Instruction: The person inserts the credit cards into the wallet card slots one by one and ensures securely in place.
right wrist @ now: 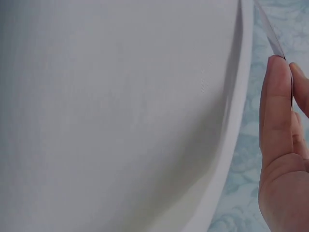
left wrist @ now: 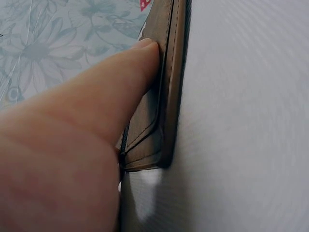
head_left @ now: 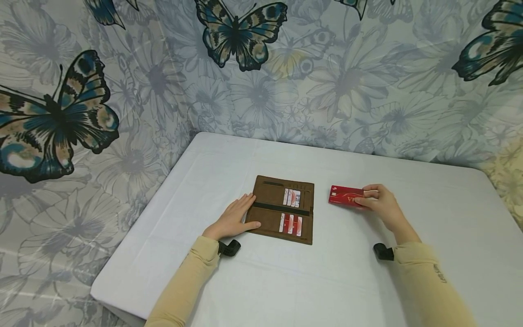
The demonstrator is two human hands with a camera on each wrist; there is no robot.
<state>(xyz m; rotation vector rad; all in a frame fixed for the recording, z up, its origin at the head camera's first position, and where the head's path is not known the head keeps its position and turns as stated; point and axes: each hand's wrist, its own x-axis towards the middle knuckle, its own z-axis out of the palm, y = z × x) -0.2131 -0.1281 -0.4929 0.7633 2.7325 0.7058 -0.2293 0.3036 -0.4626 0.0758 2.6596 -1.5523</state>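
A brown long wallet [head_left: 283,209] lies spread flat on the white table [head_left: 229,281], with several cards in its slots. My left hand [head_left: 235,219] rests flat on the wallet's left edge, fingers straight; in the left wrist view the thumb [left wrist: 120,92] presses against the wallet [left wrist: 166,87]. My right hand [head_left: 382,205] pinches a red card [head_left: 344,195] by its right end, just right of the wallet and slightly above the tabletop. In the right wrist view the card [right wrist: 271,34] shows edge-on between thumb and fingers [right wrist: 275,106].
A floral cloth with large butterflies [head_left: 241,32] hangs behind and to the left of the table. The table's left edge [head_left: 135,236] and far edge are close to the cloth. Small black wrist mounts [head_left: 229,248] sit by each sleeve.
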